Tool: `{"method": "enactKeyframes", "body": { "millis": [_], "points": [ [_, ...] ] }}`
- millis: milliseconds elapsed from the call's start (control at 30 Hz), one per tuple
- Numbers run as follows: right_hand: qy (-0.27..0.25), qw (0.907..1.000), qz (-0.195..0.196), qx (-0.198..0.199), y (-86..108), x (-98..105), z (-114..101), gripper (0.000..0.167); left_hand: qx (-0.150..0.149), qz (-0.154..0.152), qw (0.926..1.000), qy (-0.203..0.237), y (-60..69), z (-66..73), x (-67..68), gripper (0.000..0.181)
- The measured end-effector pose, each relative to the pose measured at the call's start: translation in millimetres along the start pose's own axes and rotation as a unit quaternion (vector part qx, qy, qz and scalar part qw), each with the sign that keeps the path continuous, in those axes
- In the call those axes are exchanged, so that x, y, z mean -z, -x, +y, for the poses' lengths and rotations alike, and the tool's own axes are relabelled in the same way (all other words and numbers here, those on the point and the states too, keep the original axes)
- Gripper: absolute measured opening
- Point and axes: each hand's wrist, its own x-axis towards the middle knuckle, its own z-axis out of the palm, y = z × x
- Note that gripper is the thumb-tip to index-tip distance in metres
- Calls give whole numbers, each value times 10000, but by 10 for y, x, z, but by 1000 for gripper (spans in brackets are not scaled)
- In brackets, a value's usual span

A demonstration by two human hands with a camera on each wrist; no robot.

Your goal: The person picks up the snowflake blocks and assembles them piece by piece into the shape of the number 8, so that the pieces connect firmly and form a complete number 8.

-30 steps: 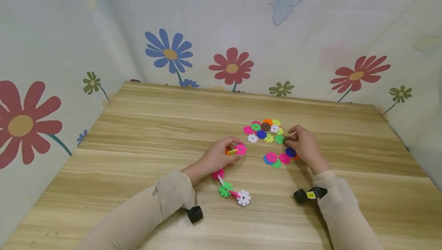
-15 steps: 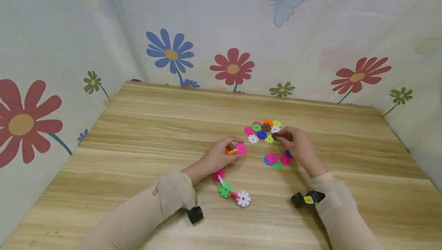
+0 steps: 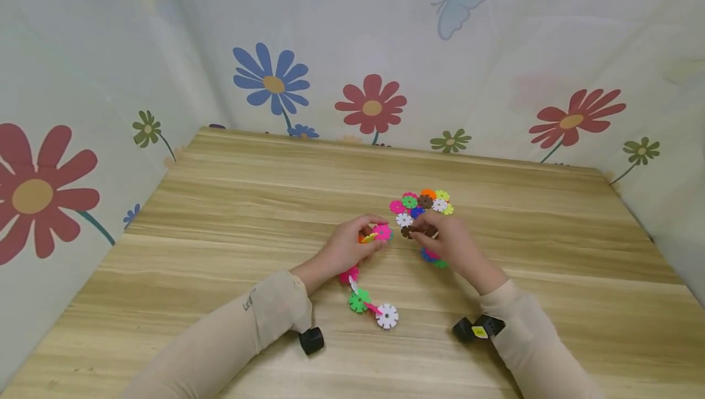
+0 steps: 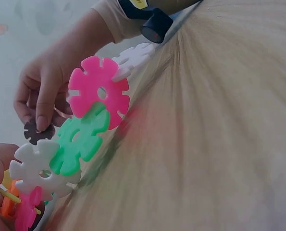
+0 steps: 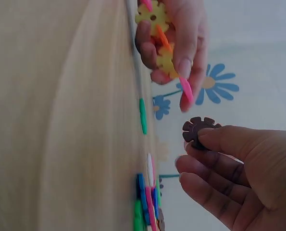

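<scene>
Left hand [image 3: 343, 245]: you're gripping 1 disc chain [image 3: 359, 301], tail toward the desk's [image 3: 248, 203] near edge;
Right hand [image 3: 461, 251]: pinching at least 1 brown disc [image 5: 191, 129];
Loose pile [image 3: 424, 202]: toward the far edge; too jumbled to count

The left sleeve [image 3: 220, 331] is tan with dark letters [image 3: 249, 302]. The right sleeve [image 3: 542, 338] is tan. Each wrist has a black camera [image 3: 312, 341], and the right strap [image 3: 493, 325] a yellow sticker [image 3: 480, 332].
</scene>
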Motion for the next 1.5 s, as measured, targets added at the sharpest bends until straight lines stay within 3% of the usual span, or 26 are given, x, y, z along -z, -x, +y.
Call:
{"method": "enactKeyframes", "body": {
  "millis": [133,433,600,867,1067,1233,1500],
  "points": [
    [220,9993,-66,304,3,-50,-78,6,4,-52,10000,-59,-5,-13,-1,41],
    [544,9982,-129,220,9,-110,-193,5,4,-107,9999,21,-15,-25,-18,41],
    [590,9977,124,316,24,-160,-241,5,111,-247,9993,272,-24,-19,-27,43],
    [794,9913,697,785,54,-252,-244,3,-200,-167,9996,-104,-2,4,-41,41],
    [376,9958,676,493,31,-282,-224,3,34,-172,9996,221,4,0,-52,41],
    [104,9977,634,220,17,-296,-174,7,368,-330,9948,894,-9,-3,-35,36],
    [-260,9973,422,540,24,-288,-158,12,587,-391,9889,1311,-5,18,-3,33]
  ]
}}
